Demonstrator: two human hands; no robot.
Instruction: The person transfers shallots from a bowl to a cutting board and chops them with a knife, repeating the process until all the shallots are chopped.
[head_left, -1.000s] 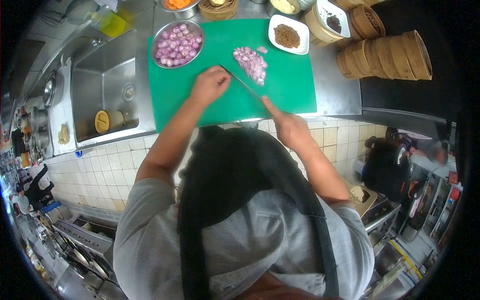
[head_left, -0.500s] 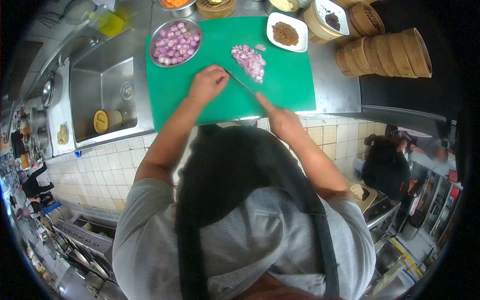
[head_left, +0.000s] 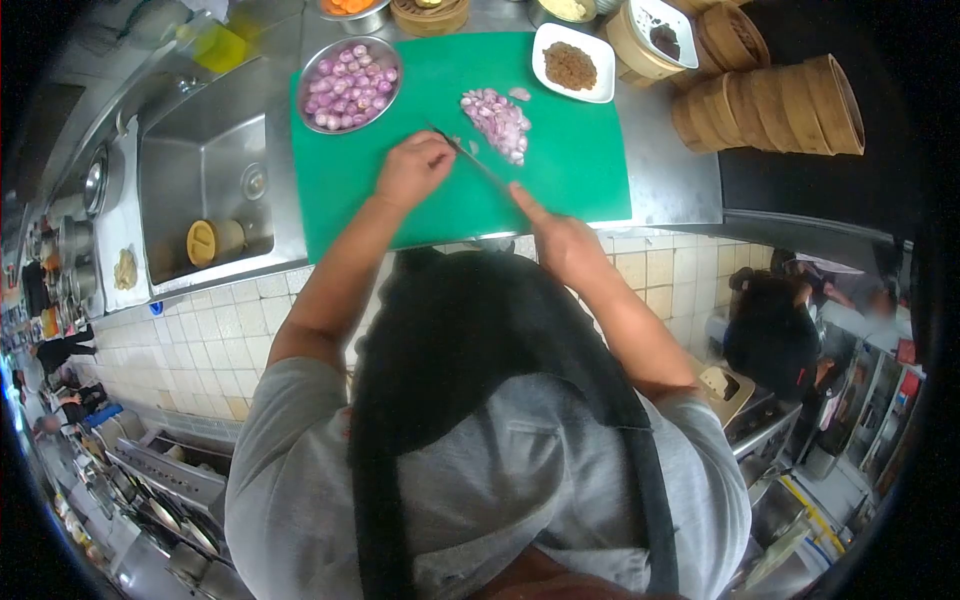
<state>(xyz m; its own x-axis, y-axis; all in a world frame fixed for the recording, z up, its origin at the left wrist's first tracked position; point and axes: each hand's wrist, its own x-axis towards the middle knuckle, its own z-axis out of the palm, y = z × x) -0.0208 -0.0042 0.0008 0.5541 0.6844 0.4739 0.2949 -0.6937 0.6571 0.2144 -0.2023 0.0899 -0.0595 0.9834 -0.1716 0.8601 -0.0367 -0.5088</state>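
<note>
On the green cutting board (head_left: 340, 190), my left hand (head_left: 415, 167) is closed with its fingers curled at the knife's tip end. They pinch a shallot that they mostly hide. My right hand (head_left: 568, 245) grips the handle of a knife (head_left: 484, 171), index finger stretched along it, the blade slanting up and left to the left fingertips. A couple of pale shallot slices (head_left: 473, 147) lie just beyond the blade. Farther back is a pile of sliced shallots (head_left: 498, 125). Peeled whole shallots (head_left: 350, 88) fill a metal bowl (head_left: 304, 112) at the board's back left corner.
A white dish (head_left: 607, 86) of brown minced food sits at the board's back right. Bamboo steamers (head_left: 765, 108) lie stacked farther right. At left is a steel sink (head_left: 205, 160) holding a yellow-lidded container (head_left: 203, 243). Another person (head_left: 770, 325) stands behind on the right.
Pale slices now show beside the blade where the board was bare. The knife has shifted slightly, and both hands stay nearly in place.
</note>
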